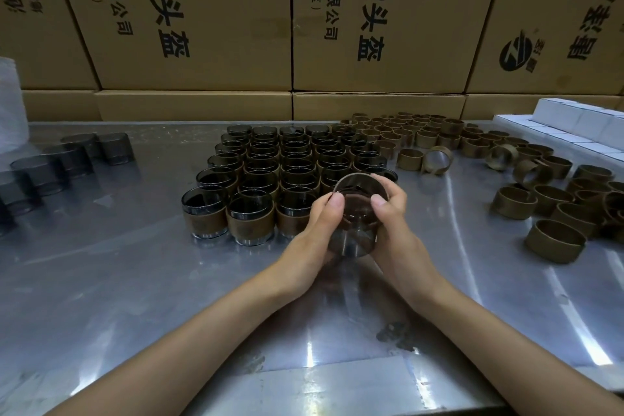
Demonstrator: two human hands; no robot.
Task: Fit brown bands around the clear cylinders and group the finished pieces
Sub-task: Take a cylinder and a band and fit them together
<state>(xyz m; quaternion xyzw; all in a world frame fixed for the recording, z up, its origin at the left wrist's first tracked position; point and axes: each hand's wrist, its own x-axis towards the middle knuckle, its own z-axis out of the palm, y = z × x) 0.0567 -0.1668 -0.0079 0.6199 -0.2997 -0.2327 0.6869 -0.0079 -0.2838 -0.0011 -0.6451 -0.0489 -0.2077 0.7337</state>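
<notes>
Clear cylinder (354, 213) gripped by left hand (312, 226), right hand (393, 223); empty inside

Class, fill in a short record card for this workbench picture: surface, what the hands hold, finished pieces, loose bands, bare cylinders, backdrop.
surface: metal table
held: clear cylinder, gripped by left hand and right hand
finished pieces: banded cylinders grouped in rows, centre
loose bands: brown bands scattered right
bare cylinders: unbanded cylinders at left
backdrop: cardboard boxes
</notes>
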